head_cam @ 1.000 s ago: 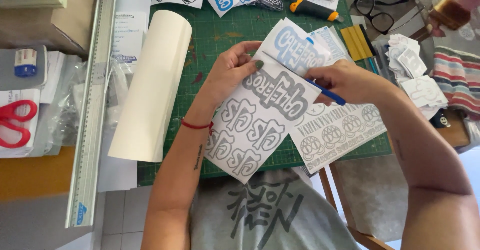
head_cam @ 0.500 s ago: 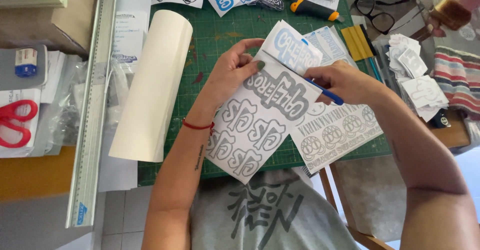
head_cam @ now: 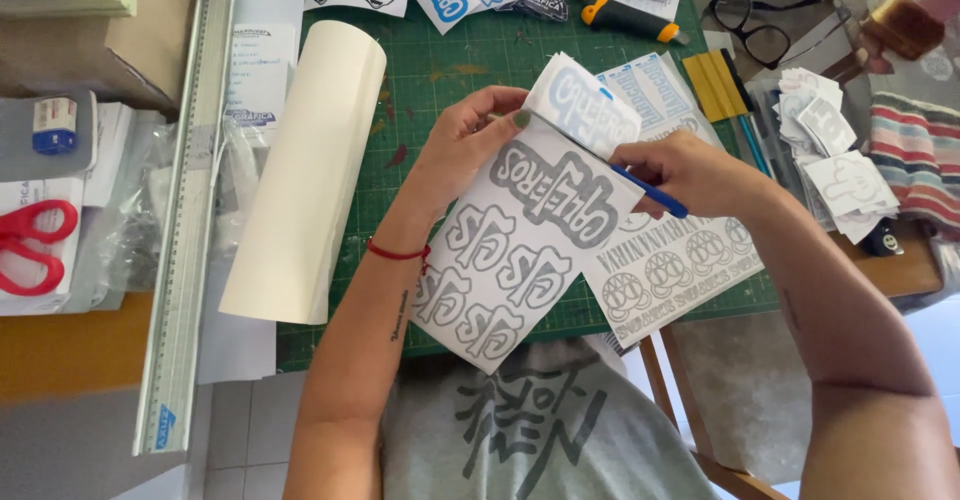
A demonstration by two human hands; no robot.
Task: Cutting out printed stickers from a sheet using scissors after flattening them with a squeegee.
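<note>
Grey lettering covers the sticker sheet [head_cam: 520,250] that both hands hold above the green cutting mat [head_cam: 440,70]. The left hand [head_cam: 465,145] grips the sheet's upper edge, its grip clamped on the paper with the thumb on top, where a layer with blue lettering is folded back. The right hand [head_cam: 690,172] has its grip closed on a blue tool [head_cam: 650,192], whose tip lies against the sheet's right edge; the tip itself is too small to make out. A red bracelet [head_cam: 398,253] circles the left wrist.

Just beside the sheet to the right, a second sheet of round grey stickers [head_cam: 680,270] lies flat on the mat. A cream roll [head_cam: 310,170] lies along the mat's left side, and a long metal ruler [head_cam: 190,200] runs beside it on the bench. Red scissors [head_cam: 30,245] lie at the far left. Near the top sit a yellow-and-black utility knife [head_cam: 630,18], black glasses [head_cam: 750,32] and a yellow squeegee [head_cam: 712,85], with loose cut-out stickers [head_cam: 830,150] piled at the right.
</note>
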